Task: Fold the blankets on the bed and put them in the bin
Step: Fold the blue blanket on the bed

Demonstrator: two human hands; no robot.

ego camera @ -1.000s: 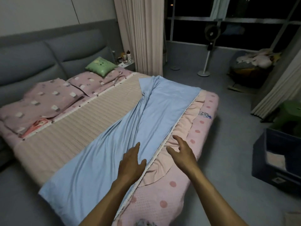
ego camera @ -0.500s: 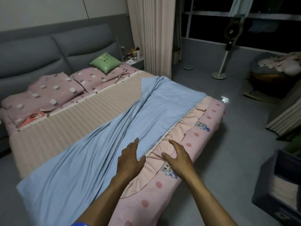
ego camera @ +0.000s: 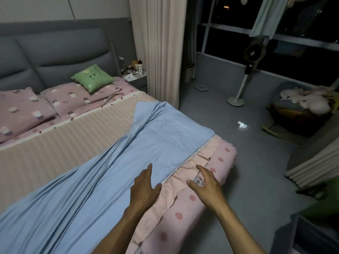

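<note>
I see the blue blanket (ego camera: 113, 173) spread in long folds across the bed (ego camera: 55, 147), running from the near left corner toward the far right edge, where one end is bunched and twisted upward near the striped beige cover (ego camera: 60, 143). Under its right border lies a peach blanket (ego camera: 185, 173), showing as a strip along the bed's right edge, just beside the pink dotted bedding (ego camera: 183, 213) that hangs over that edge. My left hand (ego camera: 145, 189) lies flat on the blue blanket close to its right border, fingers straight and spread, its grip apart and holding nothing. My right hand (ego camera: 207, 186) hovers over the peach strip and the pink dotted bedding, fingers loosely extended, grip also apart; I cannot tell whether it touches the cloth. At the head of the bed sit two pink patterned pillows (ego camera: 69, 99) and a small green cushion (ego camera: 92, 78) against the grey headboard (ego camera: 55, 54). The dark bin (ego camera: 315, 235) stands on the floor (ego camera: 256, 162) by the bed's near right corner, only partly in view. A standing fan (ego camera: 253, 52) is by the window.
</note>
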